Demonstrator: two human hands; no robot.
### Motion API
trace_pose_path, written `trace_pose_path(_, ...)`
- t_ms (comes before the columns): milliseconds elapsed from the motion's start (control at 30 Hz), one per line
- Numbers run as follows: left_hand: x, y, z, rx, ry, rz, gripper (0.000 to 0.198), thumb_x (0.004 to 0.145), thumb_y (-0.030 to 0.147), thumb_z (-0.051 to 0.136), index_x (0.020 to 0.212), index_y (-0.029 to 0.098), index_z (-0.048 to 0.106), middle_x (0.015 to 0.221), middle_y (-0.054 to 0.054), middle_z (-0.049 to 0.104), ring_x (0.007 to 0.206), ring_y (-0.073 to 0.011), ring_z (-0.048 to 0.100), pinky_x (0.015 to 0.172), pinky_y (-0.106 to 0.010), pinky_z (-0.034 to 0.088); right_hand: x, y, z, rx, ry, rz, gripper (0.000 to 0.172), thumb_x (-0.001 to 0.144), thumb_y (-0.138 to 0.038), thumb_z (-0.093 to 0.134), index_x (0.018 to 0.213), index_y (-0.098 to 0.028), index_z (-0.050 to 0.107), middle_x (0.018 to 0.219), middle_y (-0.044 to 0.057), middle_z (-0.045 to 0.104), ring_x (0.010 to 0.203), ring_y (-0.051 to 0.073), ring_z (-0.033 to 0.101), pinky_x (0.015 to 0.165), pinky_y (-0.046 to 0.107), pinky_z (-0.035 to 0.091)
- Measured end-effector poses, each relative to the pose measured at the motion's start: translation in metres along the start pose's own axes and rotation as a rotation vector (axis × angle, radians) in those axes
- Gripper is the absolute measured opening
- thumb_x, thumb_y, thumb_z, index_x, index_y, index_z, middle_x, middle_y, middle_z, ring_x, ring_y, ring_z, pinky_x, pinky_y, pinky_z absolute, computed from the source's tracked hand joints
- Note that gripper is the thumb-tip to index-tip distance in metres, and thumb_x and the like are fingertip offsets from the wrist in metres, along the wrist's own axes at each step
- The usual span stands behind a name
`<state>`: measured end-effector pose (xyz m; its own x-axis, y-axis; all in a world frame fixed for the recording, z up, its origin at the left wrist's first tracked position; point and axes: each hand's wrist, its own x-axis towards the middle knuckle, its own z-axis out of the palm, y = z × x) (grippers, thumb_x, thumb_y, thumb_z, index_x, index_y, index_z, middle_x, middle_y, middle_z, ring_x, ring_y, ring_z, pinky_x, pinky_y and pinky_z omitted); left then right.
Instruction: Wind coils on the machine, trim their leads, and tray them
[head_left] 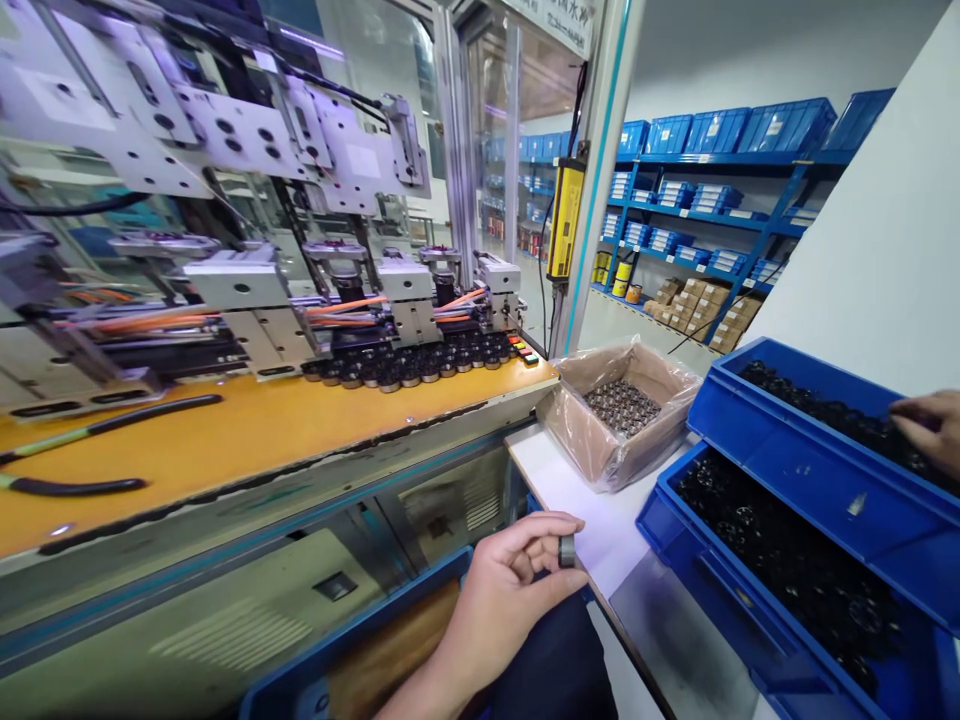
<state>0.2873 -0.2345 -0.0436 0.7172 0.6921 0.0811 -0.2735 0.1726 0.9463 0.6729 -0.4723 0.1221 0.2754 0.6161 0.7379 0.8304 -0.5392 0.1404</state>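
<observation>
My left hand (510, 585) is at the lower middle, closed in a pinch on a small dark metal ring (567, 551) between thumb and index finger. It is held above the edge of a white table (600, 520). At the right edge, my right hand (934, 425) is partly cut off by the frame. Its fingers reach over the rim of the upper blue bin (810, 465), down to small black parts (832, 405). The fingertips are blurred, and whether they grip a part cannot be seen. A lower blue bin (697, 545) holds similar black parts (787, 560).
A plastic-lined cardboard box (592, 455) of small metal rings (622, 405) stands left of the bins. Rows of black round parts (409, 362) and black-handled pliers (150, 415) lie on the yellow bench (300, 430) before a machine (262, 300). Blue shelving (697, 215) is behind.
</observation>
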Motion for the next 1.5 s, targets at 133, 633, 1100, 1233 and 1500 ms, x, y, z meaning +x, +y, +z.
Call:
trace_pose_path(133,-0.001,0.004,0.012,0.038,-0.028,0.011,0.036,0.060,0.019,0.088,0.095,0.017,0.079,0.087,-0.008,0.080,0.065,-0.0156,0.069,0.065,-0.026,0.058,-0.008,-0.094,-0.007,0.409,-0.009,-0.242,0.007,0.090,-0.019,0.064,0.092,-0.016,0.070,0.082,0.008,0.070,0.070,0.013,0.066,0.065,0.027,0.050)
trace_pose_path(633,-0.017,0.013,0.044,0.033,-0.122,0.025,0.032,0.059,0.008,0.086,0.089,0.020,0.080,0.070,-0.002,0.081,0.061,-0.0176,0.075,0.063,-0.021,0.062,-0.077,-0.243,0.018,1.191,-0.109,-0.458,0.015,0.092,-0.009,0.055,0.104,-0.014,0.062,0.088,0.008,0.063,0.077,0.013,0.062,0.069,0.023,0.057)
trace_pose_path(1100,-0.021,0.020,0.036,-0.133,-0.172,-0.014,0.039,0.060,0.004,0.086,0.092,0.026,0.082,0.079,-0.002,0.082,0.071,-0.0176,0.078,0.069,-0.019,0.062,-0.075,-0.245,0.011,0.943,0.098,-0.704,0.015,0.097,-0.013,0.054,0.107,-0.006,0.062,0.089,0.011,0.063,0.080,0.016,0.061,0.068,0.026,0.058)
trace_pose_path(1233,-0.030,0.022,0.037,-0.198,-0.193,-0.032,0.035,0.060,0.010,0.089,0.091,0.025,0.082,0.080,-0.004,0.082,0.071,-0.0181,0.078,0.070,-0.021,0.062,-0.075,-0.255,0.000,0.894,0.118,-0.721,0.017,0.096,-0.014,0.055,0.105,-0.002,0.064,0.087,0.012,0.063,0.078,0.016,0.062,0.067,0.026,0.058)
trace_pose_path(1500,-0.072,0.030,0.013,0.002,0.008,0.272,0.043,0.063,0.012,0.088,0.102,0.028,0.078,0.098,-0.003,0.081,0.090,-0.0208,0.077,0.077,-0.024,0.062,-0.084,-0.296,-0.022,0.924,0.266,-0.749,0.024,0.091,-0.006,0.052,0.114,-0.001,0.058,0.090,0.016,0.066,0.086,0.022,0.064,0.073,0.034,0.061)
